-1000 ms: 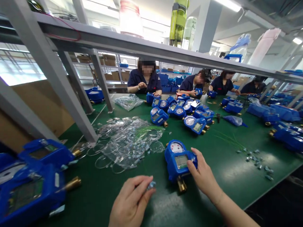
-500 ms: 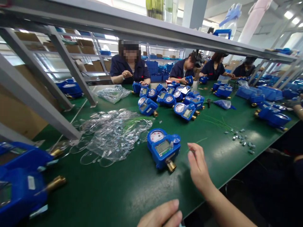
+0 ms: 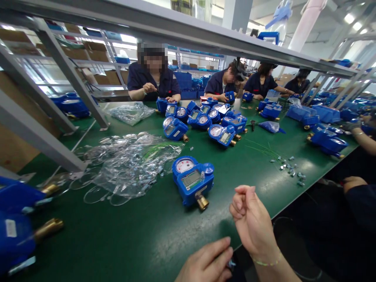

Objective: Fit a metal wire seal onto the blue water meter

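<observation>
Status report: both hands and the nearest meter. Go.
Right hand curled, off the blue meter. Left hand low at frame edge, pinching a small part. Clear plastic bags beside meter.

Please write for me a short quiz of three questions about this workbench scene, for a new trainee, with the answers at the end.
1. True or false: the right hand is gripping the nearest blue meter.
2. What lies just left of that meter on the green table? A) a heap of clear plastic bags B) a red toolbox C) a stack of paper
3. Which end of the nearest meter points toward the camera wearer?

Key:
1. False. The hand is loosely curled, raised off the table beside the meter, not touching it.
2. A, the clear plastic bags.
3. The brass fitting; the round dial faces away. The left hand is at the frame's bottom edge.
</observation>
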Tool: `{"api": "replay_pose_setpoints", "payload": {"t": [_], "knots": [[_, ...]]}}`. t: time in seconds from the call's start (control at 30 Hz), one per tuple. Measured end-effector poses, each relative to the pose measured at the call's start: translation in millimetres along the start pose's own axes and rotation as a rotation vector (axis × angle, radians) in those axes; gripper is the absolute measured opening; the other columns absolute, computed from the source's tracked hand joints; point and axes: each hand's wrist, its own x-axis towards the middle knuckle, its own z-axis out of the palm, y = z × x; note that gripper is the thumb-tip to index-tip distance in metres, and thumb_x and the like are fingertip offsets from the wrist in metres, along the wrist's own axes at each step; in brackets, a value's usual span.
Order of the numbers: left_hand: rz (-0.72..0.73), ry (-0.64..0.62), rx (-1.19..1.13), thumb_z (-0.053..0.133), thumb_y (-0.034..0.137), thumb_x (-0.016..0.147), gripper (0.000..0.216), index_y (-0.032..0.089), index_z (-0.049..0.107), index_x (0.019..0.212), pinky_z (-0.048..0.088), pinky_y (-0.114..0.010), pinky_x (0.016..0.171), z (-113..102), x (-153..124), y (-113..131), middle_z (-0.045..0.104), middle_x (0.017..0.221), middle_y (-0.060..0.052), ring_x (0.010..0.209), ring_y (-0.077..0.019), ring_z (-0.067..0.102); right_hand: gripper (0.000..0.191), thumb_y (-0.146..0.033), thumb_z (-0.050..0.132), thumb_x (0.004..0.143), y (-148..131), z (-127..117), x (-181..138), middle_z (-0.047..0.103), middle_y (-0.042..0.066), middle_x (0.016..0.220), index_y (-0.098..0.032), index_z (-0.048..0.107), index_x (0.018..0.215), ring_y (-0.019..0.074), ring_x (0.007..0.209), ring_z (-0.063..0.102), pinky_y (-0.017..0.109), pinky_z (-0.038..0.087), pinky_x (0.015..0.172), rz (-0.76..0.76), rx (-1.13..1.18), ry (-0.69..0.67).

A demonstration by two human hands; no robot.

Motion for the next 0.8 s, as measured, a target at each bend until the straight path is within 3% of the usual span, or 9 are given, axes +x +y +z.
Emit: {"api": "replay_pose_setpoints", "payload": {"t": [0.1,0.17,0.23,0.27,0.33,0.4,0.47,0.6,0.8], "knots": [[-0.233,0.025,0.002,0.052,0.016,0.081,0.042,0.02,0.044,0.123,0.05,-0.026,0.087,0,5,-1,0.051,0.122,-0.012,0.107,-0.0192,0.054,0.049,-0.058,0.026,0.088,-2,-7,17,0.035,-0.004,0.059,-0.019,0.052,0.074,0.0094,0.051,0.031,0.023,0.027,0.049,-0.344,-0.307,0.075],[-0.401,0.029,-0.055,0.049,0.018,0.084,0.035,0.023,0.047,0.118,0.051,-0.025,0.084,-2,13,-2,0.053,0.115,-0.009,0.101,-0.0162,0.056,0.053,-0.06,0.023,0.088,-4,-16,34,0.036,-0.003,0.059,-0.019,0.045,0.063,0.0112,0.054,0.034,0.025,0.028,0.052,-0.578,-0.655,0.109],[-0.478,0.075,-0.054,0.049,0.02,0.084,0.024,0.024,0.052,0.108,0.051,-0.025,0.08,-3,21,-6,0.054,0.104,-0.006,0.093,-0.0148,0.057,0.051,-0.059,0.026,0.087,-6,-27,50,0.037,-0.002,0.059,-0.019,0.04,0.059,0.013,0.057,0.037,0.027,0.029,0.055,-0.695,-0.949,0.1],[-0.485,0.143,0.001,0.051,0.022,0.083,0.019,0.024,0.054,0.102,0.051,-0.027,0.078,-4,25,-10,0.053,0.1,-0.005,0.09,-0.0156,0.056,0.05,-0.059,0.029,0.087,-7,-32,58,0.037,-0.002,0.059,-0.02,0.039,0.058,0.0138,0.059,0.037,0.027,0.029,0.057,-0.724,-1.062,0.084],[-0.501,0.395,0.2,0.059,0.027,0.078,0.02,0.02,0.055,0.096,0.049,-0.035,0.079,-6,31,-20,0.049,0.097,-0.007,0.091,-0.0204,0.052,0.048,-0.059,0.035,0.085,-6,-40,70,0.038,-0.002,0.058,-0.02,0.038,0.057,0.0153,0.061,0.037,0.029,0.029,0.06,-0.788,-1.238,0.056],[-0.55,0.632,0.384,0.068,0.035,0.069,0.038,0.016,0.052,0.099,0.044,-0.044,0.085,-10,36,-33,0.045,0.101,-0.011,0.1,-0.0275,0.046,0.047,-0.058,0.035,0.085,-3,-45,79,0.039,-0.001,0.059,-0.02,0.038,0.057,0.0163,0.062,0.037,0.03,0.029,0.061,-0.864,-1.403,0.025],[-0.583,0.725,0.451,0.072,0.04,0.062,0.058,0.012,0.047,0.107,0.039,-0.05,0.09,-13,40,-46,0.04,0.111,-0.015,0.109,-0.0325,0.039,0.047,-0.057,0.034,0.086,0,-47,85,0.041,0.0,0.059,-0.021,0.039,0.057,0.0169,0.063,0.037,0.03,0.03,0.061,-0.931,-1.521,0.013],[-0.53,0.672,0.444,0.074,0.039,0.061,0.07,0.013,0.039,0.117,0.035,-0.05,0.096,-9,41,-61,0.031,0.124,-0.018,0.118,-0.0334,0.034,0.047,-0.057,0.032,0.086,4,-44,94,0.041,0.001,0.058,-0.021,0.04,0.056,0.0174,0.062,0.037,0.03,0.03,0.061,-1.019,-1.63,0.02],[-0.542,0.639,0.415,0.075,0.037,0.061,0.075,0.016,0.034,0.122,0.033,-0.051,0.1,1,34,-65,0.028,0.129,-0.017,0.122,-0.0334,0.031,0.047,-0.056,0.034,0.086,7,-37,102,0.041,0.001,0.057,-0.021,0.04,0.055,0.017,0.061,0.037,0.03,0.031,0.062,-1.082,-1.675,0.007]]}}
